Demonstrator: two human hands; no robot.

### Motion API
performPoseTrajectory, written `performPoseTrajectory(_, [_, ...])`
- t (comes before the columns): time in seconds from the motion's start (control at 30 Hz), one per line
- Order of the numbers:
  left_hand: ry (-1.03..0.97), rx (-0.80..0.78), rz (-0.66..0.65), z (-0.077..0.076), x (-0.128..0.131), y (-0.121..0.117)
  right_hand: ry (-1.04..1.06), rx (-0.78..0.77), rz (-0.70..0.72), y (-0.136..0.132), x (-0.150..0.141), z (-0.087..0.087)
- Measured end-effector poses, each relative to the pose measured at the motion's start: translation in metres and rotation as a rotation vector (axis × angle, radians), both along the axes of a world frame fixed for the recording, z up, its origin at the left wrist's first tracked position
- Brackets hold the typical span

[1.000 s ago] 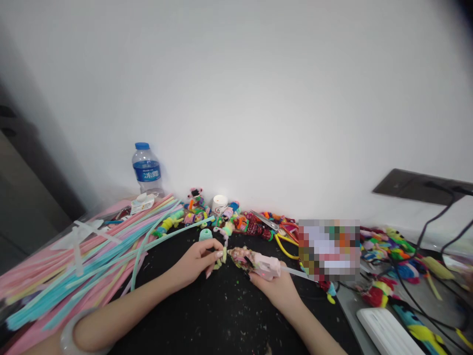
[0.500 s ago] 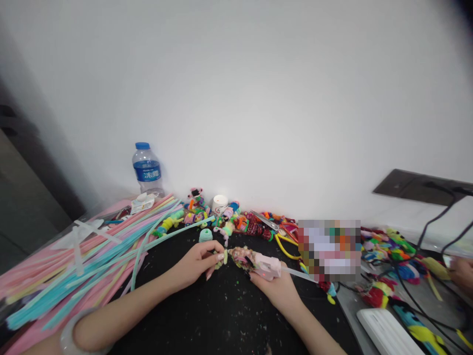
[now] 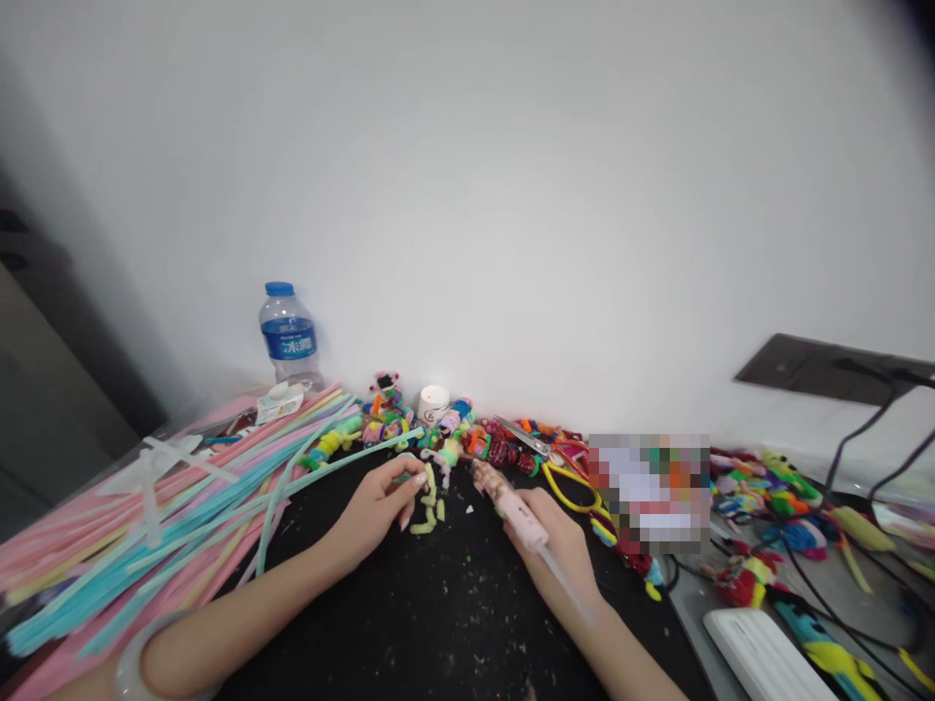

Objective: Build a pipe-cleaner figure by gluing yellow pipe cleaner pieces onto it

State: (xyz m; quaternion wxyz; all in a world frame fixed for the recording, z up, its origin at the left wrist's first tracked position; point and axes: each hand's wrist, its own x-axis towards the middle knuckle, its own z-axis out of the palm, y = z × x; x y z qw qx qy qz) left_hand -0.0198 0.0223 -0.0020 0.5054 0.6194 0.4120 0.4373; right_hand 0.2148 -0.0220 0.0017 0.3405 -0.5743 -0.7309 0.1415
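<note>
My left hand [image 3: 386, 498] pinches a short pale yellow-green fuzzy stem piece [image 3: 430, 483] between thumb and forefinger. More short stem pieces of the same colour [image 3: 424, 528] are just beneath it; whether they are joined to it I cannot tell. My right hand [image 3: 559, 535] is wrapped around a pink glue gun [image 3: 522, 519], whose nozzle end is crusted brown and points up and left, apart from the stem piece. A clear glue stick [image 3: 570, 584] sticks out of the gun's back. Both hands are over a black mat [image 3: 438, 623] strewn with tiny scraps.
Long pastel fuzzy stems [image 3: 197, 516] lie in a heap at left, near a water bottle [image 3: 289, 336]. Along the wall are small colourful fuzzy figures [image 3: 387, 424], a white cup [image 3: 433, 403] and scissors [image 3: 574, 487]. Black cables [image 3: 793, 560] and a white power strip [image 3: 766, 652] lie right.
The glue gun has drawn back from the stem piece and turned, its rear now lower. My left hand has risen slightly; the mint-green ball no longer shows. Another person's hand has left the right edge.
</note>
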Motion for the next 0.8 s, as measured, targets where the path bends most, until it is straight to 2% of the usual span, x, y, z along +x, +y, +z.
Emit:
performPoseTrajectory(0.17, [-0.008,-0.004,0.092,0.003,-0.001,0.000,-0.260,0.016,0.030,-0.001,-0.001,0.004])
performPoseTrajectory(0.3, [-0.005,-0.009,0.107,0.003,0.000,0.000,-0.353,0.016,0.020,-0.003,-0.004,0.006])
performPoseTrajectory(0.43, [-0.020,-0.023,0.081,0.002,0.001,0.000,-0.361,0.028,-0.010,-0.004,-0.003,0.008])
performPoseTrajectory(0.53, [-0.020,-0.024,0.052,0.001,0.001,0.000,-0.304,0.099,0.008,-0.005,-0.003,0.010])
performPoseTrajectory(0.63, [-0.008,-0.014,0.055,0.001,0.001,-0.001,-0.238,0.183,0.088,-0.010,-0.009,0.013])
performPoseTrajectory(0.8, [0.007,0.020,0.071,0.004,0.002,-0.001,-0.247,0.151,0.218,-0.021,-0.025,0.017])
